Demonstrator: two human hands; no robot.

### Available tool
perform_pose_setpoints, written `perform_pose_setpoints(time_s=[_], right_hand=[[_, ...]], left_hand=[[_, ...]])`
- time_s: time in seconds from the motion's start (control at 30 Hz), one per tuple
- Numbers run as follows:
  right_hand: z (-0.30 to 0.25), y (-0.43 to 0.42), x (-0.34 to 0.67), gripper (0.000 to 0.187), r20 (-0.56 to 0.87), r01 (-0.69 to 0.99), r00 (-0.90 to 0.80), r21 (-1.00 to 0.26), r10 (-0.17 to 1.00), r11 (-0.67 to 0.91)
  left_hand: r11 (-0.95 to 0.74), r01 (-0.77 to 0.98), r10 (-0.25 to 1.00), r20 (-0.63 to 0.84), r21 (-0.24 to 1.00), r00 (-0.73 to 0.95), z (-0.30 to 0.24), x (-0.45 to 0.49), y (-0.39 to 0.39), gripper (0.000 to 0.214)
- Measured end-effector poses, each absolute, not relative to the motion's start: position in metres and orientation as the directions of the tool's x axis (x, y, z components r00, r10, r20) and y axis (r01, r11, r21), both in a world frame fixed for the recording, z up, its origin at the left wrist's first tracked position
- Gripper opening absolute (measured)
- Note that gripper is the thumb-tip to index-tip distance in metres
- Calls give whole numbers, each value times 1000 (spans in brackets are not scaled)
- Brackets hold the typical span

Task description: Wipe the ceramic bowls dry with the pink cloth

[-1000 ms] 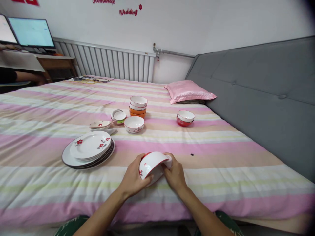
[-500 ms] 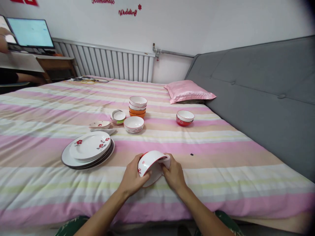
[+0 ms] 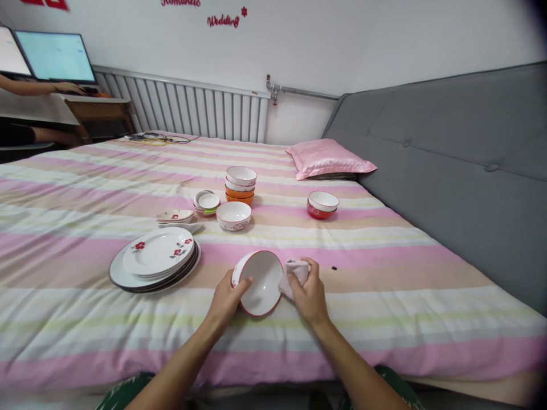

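Observation:
My left hand (image 3: pixel 228 296) grips the left side of a white bowl (image 3: pixel 262 282) with a red rim, its thumb over the edge. The bowl is tipped on its side, so its inside faces me. A folded pale cloth (image 3: pixel 296 277) is pinched in my right hand (image 3: pixel 310 290), right beside the bowl's right rim. Left of the bowl lies a stack of plates (image 3: pixel 160 256), the top one with red flowers. Beyond it stands a single white bowl (image 3: pixel 233 216) with a red rim.
Behind are a stack of bowls (image 3: pixel 240 185), small dishes (image 3: pixel 208 202) and shallow dishes (image 3: pixel 175 216). Two nested bowls (image 3: pixel 322 204) stand to the right. A small black piece (image 3: pixel 334 268) lies on the striped bedspread (image 3: pixel 384 296). A person's arm (image 3: pixel 38 86) reaches along a desk at far left.
The bowl has turned from rim-down to inside facing me. My right hand has drawn the cloth out to the bowl's right edge. The other person's arm has lowered to the desk.

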State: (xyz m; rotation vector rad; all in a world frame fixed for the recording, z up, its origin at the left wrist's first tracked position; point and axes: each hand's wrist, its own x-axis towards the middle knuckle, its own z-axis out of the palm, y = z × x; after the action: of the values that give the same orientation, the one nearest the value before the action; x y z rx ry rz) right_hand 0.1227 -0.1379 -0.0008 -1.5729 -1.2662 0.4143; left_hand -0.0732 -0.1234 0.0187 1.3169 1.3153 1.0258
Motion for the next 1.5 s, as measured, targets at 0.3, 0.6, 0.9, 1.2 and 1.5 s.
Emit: perform_pose_setpoints(time_s=[0.3,0.6,0.9,1.2,1.5], right_hand=[[3,-135,129,29,265,363,446,-927,855,98],[9,-141,109,36,675,646,342,-674,653,358],[1,-143,91,29,691,669,314,-648,651,364],[-10,-155,76,53,525,437,156,-796,837,418],[-9,-159,74,57,497,253,-78,-829,864,499]], left_hand=[[-12,306,997,-11,952,73,22,-71,-129,57],[-222,431,969,149,875,197,29,-66,-140,66],[-370,487,926,273,791,261,22,-66,-141,74],[-427,476,899,303,769,317,19,-64,-141,76],[-410,511,908,284,755,308,16,-66,-141,79]])
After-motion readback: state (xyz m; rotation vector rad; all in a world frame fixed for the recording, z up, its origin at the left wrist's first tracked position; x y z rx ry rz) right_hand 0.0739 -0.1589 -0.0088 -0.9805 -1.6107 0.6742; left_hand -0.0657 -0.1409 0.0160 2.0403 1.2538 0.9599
